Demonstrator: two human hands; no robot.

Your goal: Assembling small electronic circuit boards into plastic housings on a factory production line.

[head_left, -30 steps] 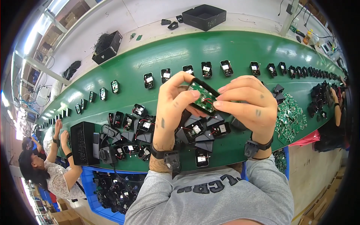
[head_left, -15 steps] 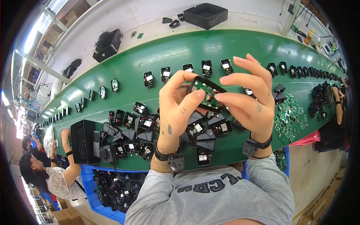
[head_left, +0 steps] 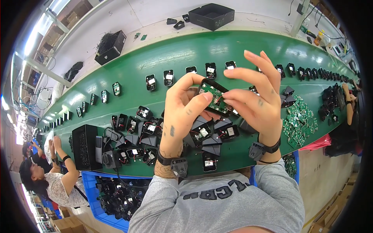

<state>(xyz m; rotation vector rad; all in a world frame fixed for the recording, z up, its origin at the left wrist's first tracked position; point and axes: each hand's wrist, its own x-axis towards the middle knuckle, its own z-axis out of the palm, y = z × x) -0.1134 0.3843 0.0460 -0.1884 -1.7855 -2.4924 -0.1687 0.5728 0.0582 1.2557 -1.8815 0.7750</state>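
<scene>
My left hand (head_left: 179, 108) grips a small black plastic case (head_left: 210, 82), tilted, with its thumb pressed on the green circuit board (head_left: 212, 95) inside. Red and black wires (head_left: 220, 99) cross the board's right part. Thumb and forefinger of my right hand (head_left: 261, 101) pinch together at the case's right edge, where a red wire runs up to the fingertips; its other fingers are raised and spread. Below my hands lies a loose pile of open black cases (head_left: 202, 133) with boards and wires, among dark wedge-shaped parts (head_left: 211, 150).
Similar cases (head_left: 168, 77) stand in a row along the green work surface (head_left: 132, 70). Bare green boards (head_left: 299, 122) are heaped at right. A black bin (head_left: 86, 165) stands at left, above a blue crate (head_left: 93, 206). A co-worker (head_left: 64, 186) is at far left; another person's arm (head_left: 351, 106) shows at far right.
My right thumb and forefinger have closed together at the case's edge. The far row of cases sits slightly farther left. The co-worker at left has raised their hands.
</scene>
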